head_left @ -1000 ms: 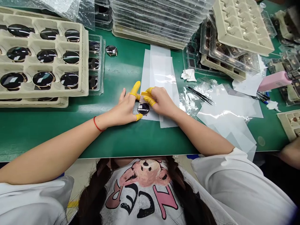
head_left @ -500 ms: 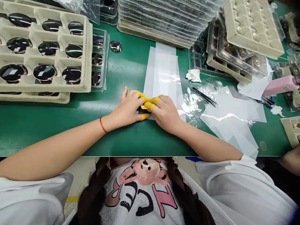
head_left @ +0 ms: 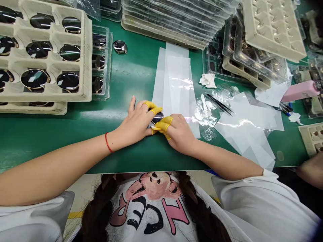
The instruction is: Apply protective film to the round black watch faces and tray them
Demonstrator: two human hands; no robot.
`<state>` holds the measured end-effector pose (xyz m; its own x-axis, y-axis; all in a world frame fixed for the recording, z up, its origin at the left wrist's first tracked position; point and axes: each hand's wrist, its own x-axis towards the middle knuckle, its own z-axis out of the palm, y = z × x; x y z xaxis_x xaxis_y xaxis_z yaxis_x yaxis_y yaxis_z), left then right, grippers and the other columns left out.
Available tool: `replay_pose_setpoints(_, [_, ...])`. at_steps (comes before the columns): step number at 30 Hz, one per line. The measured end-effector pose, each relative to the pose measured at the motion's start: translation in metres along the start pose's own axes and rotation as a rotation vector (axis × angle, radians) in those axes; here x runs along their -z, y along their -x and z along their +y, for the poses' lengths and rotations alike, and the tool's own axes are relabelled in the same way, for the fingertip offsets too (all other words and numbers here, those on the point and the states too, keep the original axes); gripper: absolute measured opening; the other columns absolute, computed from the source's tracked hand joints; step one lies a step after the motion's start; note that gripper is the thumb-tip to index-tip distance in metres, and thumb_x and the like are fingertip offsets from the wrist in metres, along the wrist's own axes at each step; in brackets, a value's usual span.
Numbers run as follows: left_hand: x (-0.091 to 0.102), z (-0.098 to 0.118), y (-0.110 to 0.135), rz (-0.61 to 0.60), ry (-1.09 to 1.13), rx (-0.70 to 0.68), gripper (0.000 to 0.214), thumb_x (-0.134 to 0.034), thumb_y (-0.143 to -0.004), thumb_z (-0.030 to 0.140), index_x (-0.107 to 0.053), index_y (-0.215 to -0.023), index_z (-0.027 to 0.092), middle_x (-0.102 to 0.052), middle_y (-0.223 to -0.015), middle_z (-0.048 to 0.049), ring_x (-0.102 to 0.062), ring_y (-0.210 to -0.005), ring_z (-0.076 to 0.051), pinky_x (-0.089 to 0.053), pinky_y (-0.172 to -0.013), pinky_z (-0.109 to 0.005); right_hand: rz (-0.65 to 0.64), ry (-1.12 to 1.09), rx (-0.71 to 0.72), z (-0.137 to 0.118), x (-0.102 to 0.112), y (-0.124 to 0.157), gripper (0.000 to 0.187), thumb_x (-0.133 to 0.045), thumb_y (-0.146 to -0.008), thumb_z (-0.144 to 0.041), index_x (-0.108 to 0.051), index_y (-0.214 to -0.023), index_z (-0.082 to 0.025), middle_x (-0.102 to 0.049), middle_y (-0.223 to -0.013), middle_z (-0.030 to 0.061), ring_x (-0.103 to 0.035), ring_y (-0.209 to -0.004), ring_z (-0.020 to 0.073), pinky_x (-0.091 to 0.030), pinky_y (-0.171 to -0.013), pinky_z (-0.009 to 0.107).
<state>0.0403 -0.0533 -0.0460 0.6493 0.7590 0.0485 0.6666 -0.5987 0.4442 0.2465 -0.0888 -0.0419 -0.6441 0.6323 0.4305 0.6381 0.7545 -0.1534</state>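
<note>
A round dark lens with a metal rim lies between my hands, partly hidden by yellow finger cots. It sits at the lower end of overlapping translucent film sheets on the green mat. My left hand has cotted fingertips on the lens's upper and lower edges. My right hand presses its cotted fingers against the lens's lower right side. I cannot see whether film covers the lens.
Pulp trays of similar lenses stand at the left, beside a clear blister tray and a loose lens. Stacked trays fill the back. Tweezers, film sheets and a pink bottle lie right. A co-worker's hand shows at the right edge.
The lens, fully visible a second ago and covered by fingers half a second ago, now shows between my hands. My right hand has shifted lower and slightly apart from my left.
</note>
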Motion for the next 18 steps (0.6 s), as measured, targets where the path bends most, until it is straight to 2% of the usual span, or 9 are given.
replay_pose_setpoints(2, [0.0, -0.001, 0.0, 0.011, 0.016, -0.005, 0.047, -0.063, -0.088, 0.031, -0.054, -0.133, 0.023, -0.054, -0.123, -0.01, -0.044, -0.131, -0.031, -0.01, -0.122, -0.073, -0.011, -0.072, -0.109, 0.011, 0.002, -0.002, 0.023, -0.045, -0.097, -0.016, -0.064, -0.108, -0.023, -0.066, -0.097, 0.0072, -0.053, -0.089, 0.0204, -0.041, -0.079, 0.037])
replay_pose_setpoints(4, [0.0, -0.001, -0.001, 0.012, 0.017, -0.007, 0.04, -0.062, -0.09, 0.032, -0.057, -0.128, 0.022, -0.055, -0.122, -0.0099, -0.045, -0.131, -0.031, -0.011, -0.122, -0.072, -0.009, -0.063, -0.145, 0.023, 0.002, -0.005, 0.024, -0.046, -0.097, -0.018, -0.063, -0.111, -0.027, -0.066, -0.102, 0.0063, -0.054, -0.092, 0.021, -0.041, -0.087, 0.041])
replay_pose_setpoints(9, [0.004, 0.002, -0.002, -0.02, -0.034, 0.001, 0.04, -0.063, -0.09, 0.03, -0.057, -0.128, 0.018, -0.055, -0.124, -0.0136, -0.046, -0.131, -0.033, -0.014, -0.121, -0.073, -0.077, 0.034, -0.021, 0.033, 0.0, -0.007, 0.03, -0.043, -0.098, -0.013, -0.064, -0.109, -0.03, -0.067, -0.103, 0.0034, -0.053, -0.096, 0.0203, -0.035, -0.103, 0.046])
replay_pose_setpoints(14, [0.004, 0.004, 0.0, -0.02, -0.047, -0.02, 0.046, -0.062, -0.092, 0.029, -0.053, -0.135, 0.016, -0.055, -0.125, -0.015, -0.045, -0.133, -0.034, -0.016, -0.12, -0.074, 0.041, 0.068, 0.138, 0.017, 0.001, 0.007, 0.026, -0.046, -0.096, -0.01, -0.065, -0.106, -0.025, -0.069, -0.097, 0.004, -0.051, -0.094, 0.0195, -0.042, -0.088, 0.039])
replay_pose_setpoints(18, [0.0, 0.002, 0.003, 0.01, -0.067, -0.038, 0.046, -0.061, -0.091, 0.029, -0.053, -0.134, 0.016, -0.054, -0.127, -0.016, -0.045, -0.133, -0.035, -0.017, -0.12, -0.074, 0.02, 0.047, 0.099, 0.009, 0.001, 0.017, 0.028, -0.045, -0.095, -0.009, -0.065, -0.107, -0.024, -0.07, -0.097, 0.0052, -0.053, -0.093, 0.0198, -0.042, -0.078, 0.036])
